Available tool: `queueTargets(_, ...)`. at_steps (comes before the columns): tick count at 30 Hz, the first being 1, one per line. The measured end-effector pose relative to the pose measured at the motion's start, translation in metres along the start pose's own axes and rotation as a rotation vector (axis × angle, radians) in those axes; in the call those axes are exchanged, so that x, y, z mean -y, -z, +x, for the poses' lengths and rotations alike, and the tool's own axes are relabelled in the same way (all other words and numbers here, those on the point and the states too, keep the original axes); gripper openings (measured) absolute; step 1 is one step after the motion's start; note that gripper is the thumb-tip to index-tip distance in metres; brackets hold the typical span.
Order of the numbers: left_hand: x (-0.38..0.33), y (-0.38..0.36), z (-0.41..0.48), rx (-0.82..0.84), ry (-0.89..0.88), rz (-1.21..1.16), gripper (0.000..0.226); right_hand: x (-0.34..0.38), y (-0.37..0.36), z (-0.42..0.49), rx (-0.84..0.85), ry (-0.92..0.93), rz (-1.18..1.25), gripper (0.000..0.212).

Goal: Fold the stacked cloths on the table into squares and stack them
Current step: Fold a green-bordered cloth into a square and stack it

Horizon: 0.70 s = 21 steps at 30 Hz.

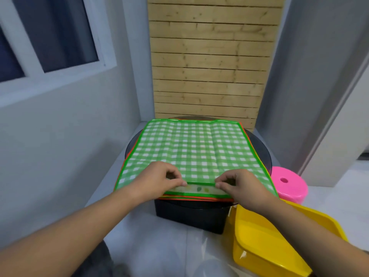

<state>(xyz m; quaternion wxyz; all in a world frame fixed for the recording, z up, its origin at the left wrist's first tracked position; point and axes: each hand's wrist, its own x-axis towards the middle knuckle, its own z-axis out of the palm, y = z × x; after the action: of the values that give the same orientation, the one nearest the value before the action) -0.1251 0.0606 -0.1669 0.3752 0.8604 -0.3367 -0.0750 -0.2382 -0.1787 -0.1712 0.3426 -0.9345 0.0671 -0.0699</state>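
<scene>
A green and white checked cloth (pixel 191 148) lies flat on top of a stack of cloths (pixel 197 198) with orange and green edges, spread over a round dark table (pixel 259 144). My left hand (pixel 163 179) pinches the top cloth's near edge left of centre. My right hand (pixel 242 185) pinches the same edge to the right. Between the two hands the edge is lifted a little, and a pale cloth with small green and yellow marks shows underneath.
A yellow plastic bin (pixel 265 242) stands at the front right, close under my right forearm. A pink round stool (pixel 289 186) sits to the right of the table. A wooden slat panel (pixel 209 66) rises behind the table, with grey walls on both sides.
</scene>
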Motion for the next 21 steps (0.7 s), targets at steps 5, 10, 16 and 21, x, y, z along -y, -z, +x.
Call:
queueTargets(5,-0.02,0.013,-0.009,-0.095,-0.023,0.057,0.014,0.014,0.014,-0.007,-0.052,0.024,-0.151,0.013)
queueTargets(10,-0.038,0.039,0.007,-0.188,-0.154,0.218,0.013,0.036,0.036,0.007,-0.223,0.073,-0.317,0.015)
queueTargets(16,-0.032,0.064,0.089,-0.192,-0.122,0.463,0.012,0.032,0.047,0.08,-0.42,0.138,-0.508,0.014)
queueTargets(21,-0.017,0.052,0.158,-0.2,-0.175,0.789,0.016,0.004,0.039,0.149,-0.482,0.084,-0.559,0.013)
